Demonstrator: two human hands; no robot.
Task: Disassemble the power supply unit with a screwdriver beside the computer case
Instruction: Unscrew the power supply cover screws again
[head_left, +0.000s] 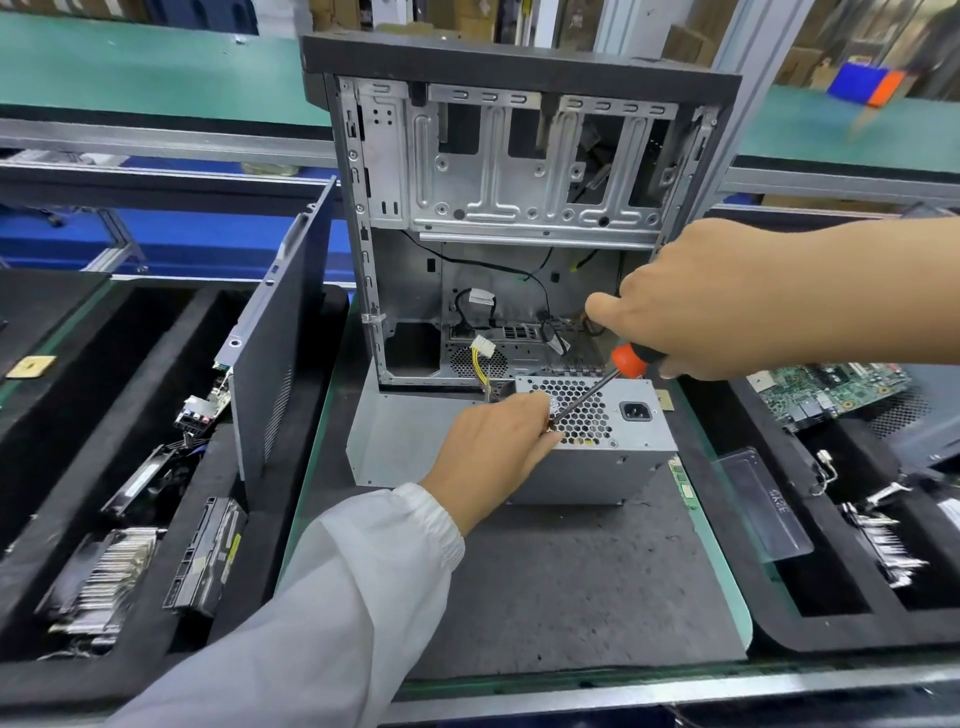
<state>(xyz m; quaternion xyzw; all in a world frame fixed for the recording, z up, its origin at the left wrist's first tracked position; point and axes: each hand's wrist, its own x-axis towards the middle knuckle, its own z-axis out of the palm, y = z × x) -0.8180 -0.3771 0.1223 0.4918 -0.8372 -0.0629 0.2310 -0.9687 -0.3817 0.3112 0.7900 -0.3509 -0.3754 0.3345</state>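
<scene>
My right hand (727, 306) is curled around the orange-and-black handle of the screwdriver (597, 384), whose dark shaft slants down and left across the honeycomb grille of the power supply unit (602, 457). My left hand (493, 452) grips the unit's left top corner, fingers folded over the edge right where the tip lands, so I cannot see the tip or any screw beneath it. The unit sits on the dark mat (571, 571) of the table, just in front of the open computer case (509, 208), with its yellow cable bundle (480, 364) running back into the case. My palm hides most of the handle. The removed side panel (280, 353) leans upright at the left, close beside the case. Black foam trays (156, 374) of parts flank the mat on both sides, and a circuit board (826, 389) lies at the right. Bare mat lies open between the unit and the near table edge.
</scene>
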